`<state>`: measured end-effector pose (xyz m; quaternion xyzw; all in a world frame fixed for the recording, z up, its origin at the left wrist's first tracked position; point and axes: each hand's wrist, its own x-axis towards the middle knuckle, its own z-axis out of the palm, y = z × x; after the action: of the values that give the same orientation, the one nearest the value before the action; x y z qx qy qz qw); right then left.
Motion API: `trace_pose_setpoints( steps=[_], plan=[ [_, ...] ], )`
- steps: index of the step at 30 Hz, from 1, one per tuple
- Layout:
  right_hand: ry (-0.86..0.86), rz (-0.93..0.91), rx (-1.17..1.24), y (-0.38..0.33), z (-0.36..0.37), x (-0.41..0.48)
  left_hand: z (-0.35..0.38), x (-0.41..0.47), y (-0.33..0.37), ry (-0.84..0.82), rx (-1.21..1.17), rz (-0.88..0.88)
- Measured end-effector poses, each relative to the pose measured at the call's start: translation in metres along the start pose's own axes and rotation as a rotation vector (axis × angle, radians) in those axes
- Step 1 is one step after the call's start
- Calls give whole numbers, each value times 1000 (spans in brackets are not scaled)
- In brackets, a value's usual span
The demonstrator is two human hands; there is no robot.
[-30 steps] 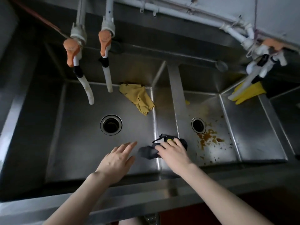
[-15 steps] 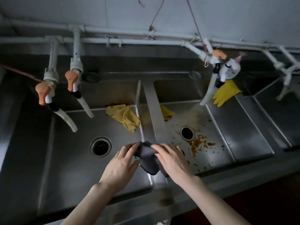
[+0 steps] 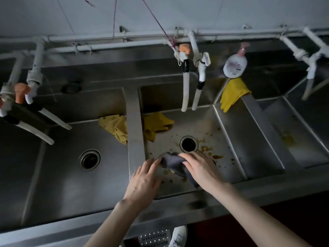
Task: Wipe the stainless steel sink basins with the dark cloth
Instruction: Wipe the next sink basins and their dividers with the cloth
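A dark grey cloth (image 3: 171, 160) lies bunched on the floor of the middle basin (image 3: 226, 138), just in front of its drain (image 3: 188, 144). My right hand (image 3: 201, 169) lies over the cloth's right part, fingers curled onto it. My left hand (image 3: 145, 179) reaches over the divider (image 3: 134, 122) and its fingertips touch the cloth's left edge. Brown stains (image 3: 207, 151) spot the basin floor around the drain and beside the cloth. The left basin (image 3: 58, 163) has its own drain (image 3: 89, 159).
A yellow rag (image 3: 114, 126) sits in the left basin's far corner, another yellow rag (image 3: 155, 124) in the middle basin. White hose taps (image 3: 185, 90) hang over the basins. A yellow glove (image 3: 232, 93) and a soap bottle (image 3: 235, 64) are at the back right. A third basin (image 3: 293, 139) lies right.
Both hands and the cloth moved right, from the divider down onto the stained floor of the middle basin. My view shifted right too.
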<state>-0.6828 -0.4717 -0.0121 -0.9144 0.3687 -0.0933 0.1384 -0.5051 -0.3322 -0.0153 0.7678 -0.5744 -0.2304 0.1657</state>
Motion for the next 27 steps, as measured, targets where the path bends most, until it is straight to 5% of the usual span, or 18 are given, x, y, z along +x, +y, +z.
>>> trace_pose_setpoints(
  steps=[27],
  plan=[
    [-95,-21,2,69,65,59,13,74,-42,120,325,-118]
  ],
)
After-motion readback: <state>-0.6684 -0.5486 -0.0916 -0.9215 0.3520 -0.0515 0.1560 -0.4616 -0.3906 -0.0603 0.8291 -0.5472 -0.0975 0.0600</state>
